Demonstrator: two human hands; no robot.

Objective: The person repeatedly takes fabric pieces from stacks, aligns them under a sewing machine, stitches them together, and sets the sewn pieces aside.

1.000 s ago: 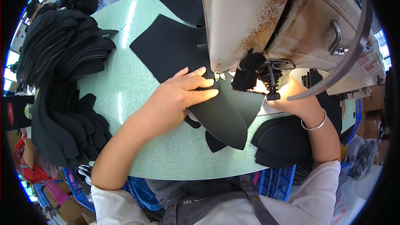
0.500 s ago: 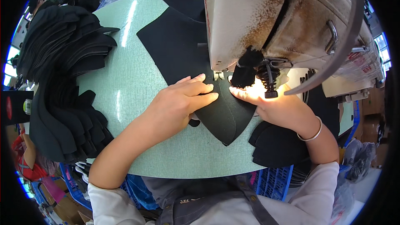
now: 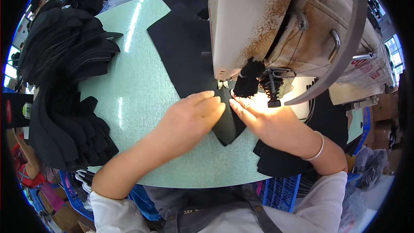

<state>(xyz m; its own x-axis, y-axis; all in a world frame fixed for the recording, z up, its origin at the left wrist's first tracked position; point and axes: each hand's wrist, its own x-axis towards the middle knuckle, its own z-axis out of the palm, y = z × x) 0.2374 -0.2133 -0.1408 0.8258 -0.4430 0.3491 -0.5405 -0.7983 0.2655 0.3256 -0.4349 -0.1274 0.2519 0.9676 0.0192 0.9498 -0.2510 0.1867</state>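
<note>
Two hands, left hand [image 3: 192,116] and right hand [image 3: 265,123], press flat, fingers together, on the black fabric piece [image 3: 226,123] at centre frame; I judge it soft, light, best held at its edges.

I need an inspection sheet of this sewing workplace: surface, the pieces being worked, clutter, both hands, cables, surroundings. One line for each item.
Surface: pale green table, with glare stripes on its far part.
Job's things: black fabric piece lying flat under both hands, its point toward the person; it runs under the head of the worn beige sewing machine.
Clutter: tall stack of black cut pieces at the left; smaller black pile under the right forearm.
Grippers: left hand pressed flat on the piece; right hand with fingers on it beside the needle area, a bracelet on the wrist.
Cables: nothing seen.
Surroundings: blue crates below the table edge.
</note>
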